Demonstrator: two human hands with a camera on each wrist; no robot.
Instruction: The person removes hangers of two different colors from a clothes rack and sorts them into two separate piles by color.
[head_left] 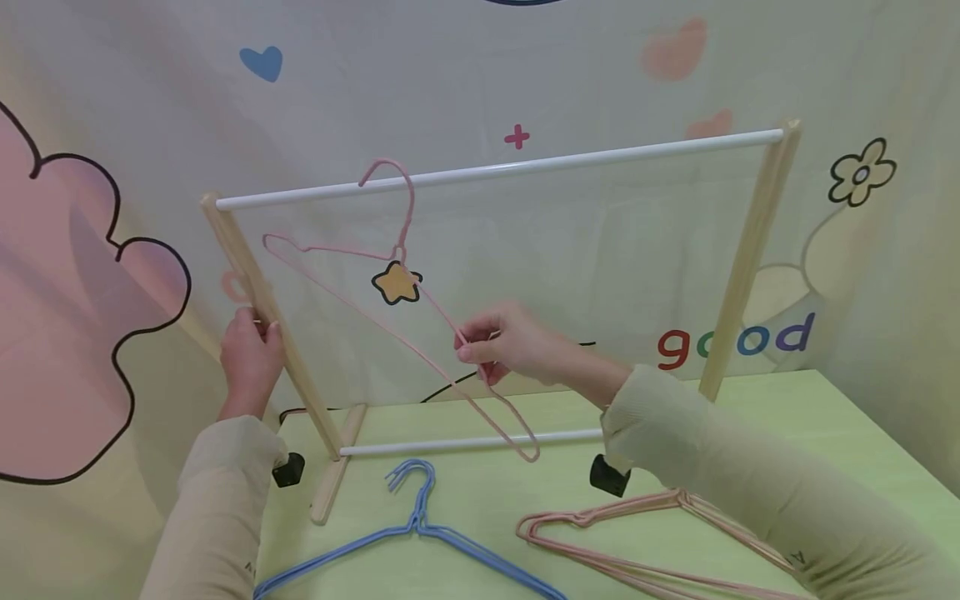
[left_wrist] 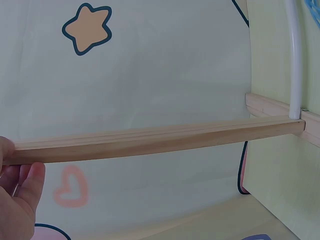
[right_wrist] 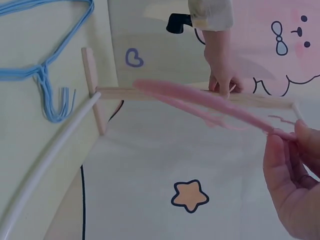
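Observation:
My right hand [head_left: 513,342] pinches one arm of a pink wire hanger [head_left: 411,204] between thumb and fingers. The hanger tilts, its held end lower, and its hook overlaps the white top rail [head_left: 570,161] of a small clothes rack. At the rack's left side, my left hand [head_left: 252,358] grips the wooden post [head_left: 288,358] partway up. In the left wrist view the thumb lies along one face of that post [left_wrist: 150,145], with fingers around the other side. The right wrist view shows the pinched hanger [right_wrist: 200,101] close up, beyond it the left hand [right_wrist: 220,67] at the post.
Blue hangers [head_left: 416,525] lie stacked on the pale green table [head_left: 810,433] in front of the rack. More pink hangers [head_left: 577,518] lie to their right, partly under my right forearm. A white lower bar [head_left: 472,442] joins the rack's feet. Behind hangs a printed cloth [head_left: 570,275].

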